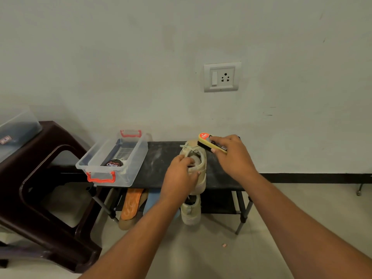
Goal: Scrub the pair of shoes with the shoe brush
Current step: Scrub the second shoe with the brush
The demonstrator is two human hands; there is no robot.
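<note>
Two clamped grips: left hand (181, 174) on shoe (202, 159), right hand (231, 156) on brush (205, 140), seemingly toe-side.

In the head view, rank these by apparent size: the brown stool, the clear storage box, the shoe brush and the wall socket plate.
Largest to smallest:
1. brown stool
2. clear storage box
3. wall socket plate and shoe brush, unranked: they look alike, and the right hand covers part of the brush.
</note>
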